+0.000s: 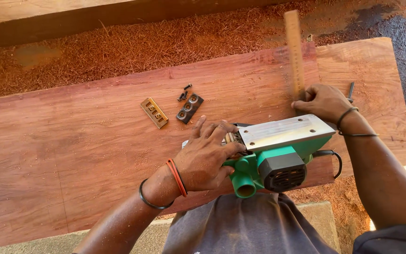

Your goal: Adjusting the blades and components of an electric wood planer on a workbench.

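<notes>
Closest to the person, a green power planer (269,162) lies upside down on the near edge of a big reddish wood plank (71,155). Its flat silver bottom plate (287,131) faces up. A round green pipe (245,188) on it points toward the person, and a black cord (332,157) comes out of its right side.

The left hand (207,153) rests on the left end of the planer. Its fingers are spread and curled over the spot where the blade sits, pressing down on it. The right hand (323,101) is at the far right corner of the silver plate. It is closed around the bottom end of a long wooden ruler (295,51), which reaches away over the plank and looks blurry. The two hands are apart, one at each end of the planer.

A little past the left hand, small parts lie loose on the plank: a gold metal plate (154,112), a dark bar with three holes (189,108), and some little black screws (184,93). A thin dark tool (351,91) lies just past the right hand.

Beyond the plank, the ground is covered in reddish wood shavings (118,47).
</notes>
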